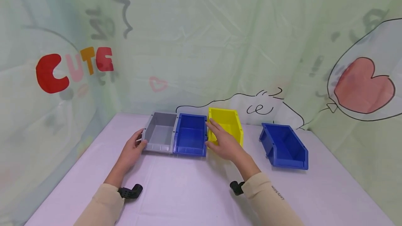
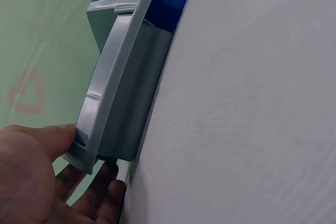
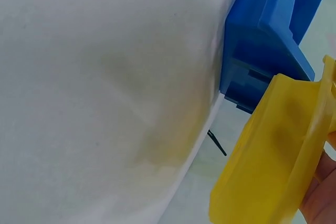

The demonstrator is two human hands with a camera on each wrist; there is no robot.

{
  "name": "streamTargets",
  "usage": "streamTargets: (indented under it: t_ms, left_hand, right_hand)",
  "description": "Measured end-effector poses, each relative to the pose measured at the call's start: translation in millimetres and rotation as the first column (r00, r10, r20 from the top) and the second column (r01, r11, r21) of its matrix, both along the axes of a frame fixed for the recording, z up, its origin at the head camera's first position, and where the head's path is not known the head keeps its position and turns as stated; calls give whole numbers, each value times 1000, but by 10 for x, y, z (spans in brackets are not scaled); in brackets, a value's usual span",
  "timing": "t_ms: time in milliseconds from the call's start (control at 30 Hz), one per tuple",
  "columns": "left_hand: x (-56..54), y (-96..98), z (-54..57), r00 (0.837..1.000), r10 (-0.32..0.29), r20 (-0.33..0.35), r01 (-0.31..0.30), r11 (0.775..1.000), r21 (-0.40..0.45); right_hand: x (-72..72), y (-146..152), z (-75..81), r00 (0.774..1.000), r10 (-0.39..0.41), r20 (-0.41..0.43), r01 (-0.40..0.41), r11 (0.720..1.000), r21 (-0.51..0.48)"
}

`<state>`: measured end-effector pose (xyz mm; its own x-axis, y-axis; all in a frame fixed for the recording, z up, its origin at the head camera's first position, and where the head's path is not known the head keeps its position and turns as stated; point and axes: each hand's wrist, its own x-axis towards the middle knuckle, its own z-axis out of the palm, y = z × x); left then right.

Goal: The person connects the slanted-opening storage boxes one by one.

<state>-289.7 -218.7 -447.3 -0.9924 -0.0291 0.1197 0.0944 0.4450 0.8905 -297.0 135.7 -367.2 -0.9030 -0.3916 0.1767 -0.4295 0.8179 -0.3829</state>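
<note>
Three plastic storage bins stand side by side: a grey bin (image 1: 161, 132), a blue bin (image 1: 191, 135) and a yellow bin (image 1: 230, 123). My left hand (image 1: 132, 149) grips the grey bin at its front left corner, thumb on the front lip and fingers along the outer side, as the left wrist view shows. With my right hand (image 1: 224, 142) I hold the yellow bin by its left side, next to the blue bin. In the right wrist view the yellow bin (image 3: 268, 156) is tilted, and a gap shows between its underside and the tabletop.
A second blue bin (image 1: 284, 145) stands apart on the right, turned at an angle. The white-covered table (image 1: 182, 191) ends at a printed curtain (image 1: 188, 44) that hangs behind and along both sides.
</note>
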Motion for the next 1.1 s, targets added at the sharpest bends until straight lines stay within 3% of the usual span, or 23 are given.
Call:
streamTargets:
  t_ms: [1100]
  left_hand:
    - [5, -2, 10, 1000, 4, 3, -4, 1000, -4]
  right_hand:
    - [27, -48, -56, 996, -29, 89, 24, 998, 58]
